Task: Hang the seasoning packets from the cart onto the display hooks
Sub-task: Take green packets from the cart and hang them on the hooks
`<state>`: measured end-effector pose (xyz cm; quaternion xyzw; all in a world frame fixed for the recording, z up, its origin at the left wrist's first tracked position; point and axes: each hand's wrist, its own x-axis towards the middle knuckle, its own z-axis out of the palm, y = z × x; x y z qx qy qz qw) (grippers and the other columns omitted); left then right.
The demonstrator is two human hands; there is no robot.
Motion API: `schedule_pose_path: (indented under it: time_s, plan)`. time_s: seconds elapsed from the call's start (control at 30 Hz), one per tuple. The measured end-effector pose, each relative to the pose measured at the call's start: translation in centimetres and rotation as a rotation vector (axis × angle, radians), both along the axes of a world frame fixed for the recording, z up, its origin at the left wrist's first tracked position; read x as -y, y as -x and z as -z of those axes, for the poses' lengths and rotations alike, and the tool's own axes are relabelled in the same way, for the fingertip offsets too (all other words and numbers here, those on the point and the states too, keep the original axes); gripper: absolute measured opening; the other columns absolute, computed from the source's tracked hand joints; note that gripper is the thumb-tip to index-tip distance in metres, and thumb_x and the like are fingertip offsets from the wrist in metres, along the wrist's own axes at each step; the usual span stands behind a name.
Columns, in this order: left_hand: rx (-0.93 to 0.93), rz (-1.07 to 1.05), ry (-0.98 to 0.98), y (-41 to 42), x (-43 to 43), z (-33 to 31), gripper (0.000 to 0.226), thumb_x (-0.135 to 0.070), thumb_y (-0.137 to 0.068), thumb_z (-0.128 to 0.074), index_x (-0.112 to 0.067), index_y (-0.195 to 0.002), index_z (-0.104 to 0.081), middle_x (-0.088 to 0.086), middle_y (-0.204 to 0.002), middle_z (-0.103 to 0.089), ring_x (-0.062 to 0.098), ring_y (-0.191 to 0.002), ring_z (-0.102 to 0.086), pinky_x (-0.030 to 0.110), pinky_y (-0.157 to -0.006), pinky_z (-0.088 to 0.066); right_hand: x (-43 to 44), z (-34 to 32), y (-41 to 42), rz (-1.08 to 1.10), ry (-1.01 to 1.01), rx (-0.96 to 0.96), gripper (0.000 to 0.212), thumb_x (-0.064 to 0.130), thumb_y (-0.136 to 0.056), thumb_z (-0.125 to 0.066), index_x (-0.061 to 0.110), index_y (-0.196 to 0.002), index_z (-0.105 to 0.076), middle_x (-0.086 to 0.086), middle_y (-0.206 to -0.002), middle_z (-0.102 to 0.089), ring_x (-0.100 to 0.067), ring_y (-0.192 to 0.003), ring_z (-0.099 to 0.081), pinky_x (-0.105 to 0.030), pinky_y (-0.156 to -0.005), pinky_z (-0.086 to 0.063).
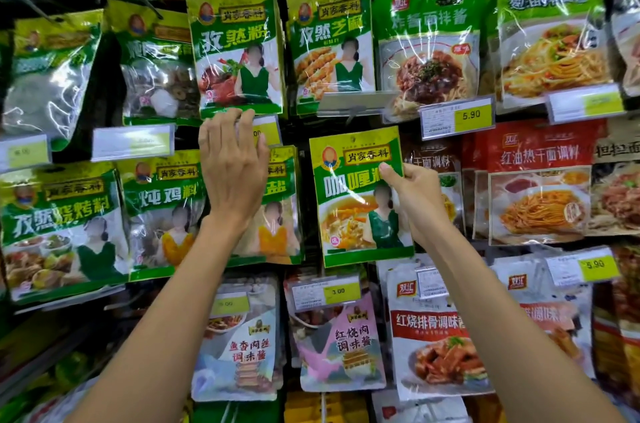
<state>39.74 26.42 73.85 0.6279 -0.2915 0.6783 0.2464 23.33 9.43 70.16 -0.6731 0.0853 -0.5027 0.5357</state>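
Green and yellow, a single seasoning packet (356, 214) sits at the centre of the frame, held upright in front of a wall of hanging packets. The right hand (417, 204) grasps it by its right edge, thumb pressed on the front and the other fingers tucked behind. Its top edge lies just below a clear label holder (356, 104); whether it hangs on a hook cannot be told. The left hand (232, 166) reaches up left of centre, fingers straight and relaxed, holding nothing. Its fingertips touch the bottom edge of a cumin packet (239, 48) in the upper row, and it covers part of a yellow price tag (266, 131).

Two bare forearms rise from the bottom of the frame. In the upper row, four green and yellow packets hang at left and centre, with two green noodle sauce packets (426, 41) to their right. In the middle row, three green packets (59, 232) hang at left, the third partly behind the left hand; red noodle packets (540, 180) fill the right. In the lower row, two pastel pouches (343, 336) hang at centre beside a white and red pouch (440, 336). Two yellow tags (472, 116) read 5.90 and one reads 3.00.
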Motion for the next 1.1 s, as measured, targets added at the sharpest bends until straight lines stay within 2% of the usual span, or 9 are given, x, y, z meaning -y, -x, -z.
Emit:
schedule_pose_path:
  time_s: [0.17, 0.33, 0.4, 0.43, 0.5, 0.6, 0.73, 0.9, 1.1]
  plan:
    - [0.040, 0.015, 0.020, -0.5, 0.2, -0.1, 0.033, -0.019, -0.098, -0.043, 0.002, -0.120, -0.055, 0.022, -0.115, -0.058, 0.039, -0.109, -0.054, 0.048, -0.103, -0.037, 0.9, -0.6, -1.2, 0.097, -0.045, 0.006, 0.021, 0.020, -0.094, -0.062, 0.019, -0.073, -0.068, -0.007, -0.081, -0.070, -0.022, -0.083, -0.064, -0.033, -0.072, -0.050]
    - [0.067, 0.024, 0.030, -0.8, 0.3, 0.0, 0.032, -0.019, -0.097, -0.044, 0.002, -0.119, -0.055, 0.022, -0.114, -0.058, 0.038, -0.108, -0.054, 0.047, -0.102, -0.038, 1.4, -0.1, -1.9, 0.115, -0.103, -0.015, 0.018, 0.020, -0.093, -0.063, 0.008, -0.082, -0.071, -0.023, -0.098, -0.071, -0.038, -0.101, -0.064, -0.054, -0.095, -0.049]
    - [0.082, 0.029, 0.039, -0.9, 0.3, 0.0, 0.032, -0.019, -0.097, -0.044, 0.001, -0.119, -0.055, 0.021, -0.113, -0.059, 0.038, -0.108, -0.054, 0.047, -0.102, -0.038, 1.4, 0.0, -2.4, 0.169, -0.077, -0.019, 0.024, 0.022, -0.092, -0.064, 0.000, -0.084, -0.071, -0.023, -0.089, -0.071, -0.039, -0.089, -0.065, -0.052, -0.086, -0.053]
    - [0.087, 0.029, 0.042, -0.9, 0.4, 0.0, 0.032, -0.020, -0.097, -0.044, 0.001, -0.118, -0.055, 0.021, -0.113, -0.059, 0.038, -0.108, -0.054, 0.046, -0.102, -0.038, 1.5, 0.0, -2.6, 0.214, -0.039, -0.014, 0.027, 0.023, -0.092, -0.065, 0.000, -0.079, -0.069, -0.019, -0.075, -0.068, -0.035, -0.072, -0.062, -0.045, -0.072, -0.054]
    - [0.093, 0.026, 0.044, -0.9, 0.3, 0.0, 0.032, -0.020, -0.097, -0.044, 0.001, -0.118, -0.056, 0.021, -0.113, -0.058, 0.037, -0.108, -0.054, 0.046, -0.102, -0.038, 1.3, 0.0, -2.8, 0.347, 0.081, -0.042, 0.026, 0.027, -0.089, -0.067, 0.006, -0.073, -0.066, -0.005, -0.057, -0.053, -0.019, -0.051, -0.044, -0.029, -0.055, -0.037]
    - [0.096, 0.028, 0.048, -1.0, 0.4, 0.0, 0.031, -0.020, -0.097, -0.044, 0.001, -0.118, -0.056, 0.021, -0.113, -0.058, 0.037, -0.107, -0.054, 0.045, -0.101, -0.038, 1.3, 0.1, -3.1, 0.501, 0.178, -0.094, 0.019, 0.032, -0.085, -0.072, 0.014, -0.084, -0.072, -0.002, -0.066, -0.063, -0.016, -0.059, -0.052, -0.029, -0.056, -0.038]
    - [0.104, 0.034, 0.048, -1.1, 0.4, 0.1, 0.031, -0.020, -0.097, -0.044, 0.000, -0.118, -0.056, 0.020, -0.112, -0.058, 0.036, -0.107, -0.054, 0.044, -0.102, -0.036, 1.8, 0.1, -3.7, 0.549, 0.174, -0.120, 0.024, 0.036, -0.082, -0.073, 0.013, -0.078, -0.070, -0.001, -0.065, -0.061, -0.019, -0.064, -0.055, -0.029, -0.059, -0.037]
    - [0.105, 0.037, 0.047, -1.3, 0.4, 0.0, 0.031, -0.020, -0.097, -0.044, 0.000, -0.118, -0.055, 0.019, -0.112, -0.058, 0.035, -0.106, -0.054, 0.042, -0.103, -0.034, 2.3, 0.3, -5.5, 0.550, 0.106, -0.106, 0.042, 0.034, -0.082, -0.075, 0.026, -0.054, -0.044, 0.009, -0.051, -0.042, -0.015, -0.056, -0.043, -0.031, -0.067, -0.036]
    - [0.110, 0.034, 0.047, -1.3, 0.4, 0.0, 0.031, -0.021, -0.098, -0.044, -0.001, -0.118, -0.055, 0.018, -0.112, -0.058, 0.035, -0.107, -0.054, 0.042, -0.103, -0.034, 2.6, 0.1, -6.6, 0.567, 0.108, -0.093, 0.020, 0.033, -0.083, -0.074, 0.020, -0.072, -0.063, 0.004, -0.061, -0.055, -0.016, -0.061, -0.053, -0.030, -0.060, -0.036]
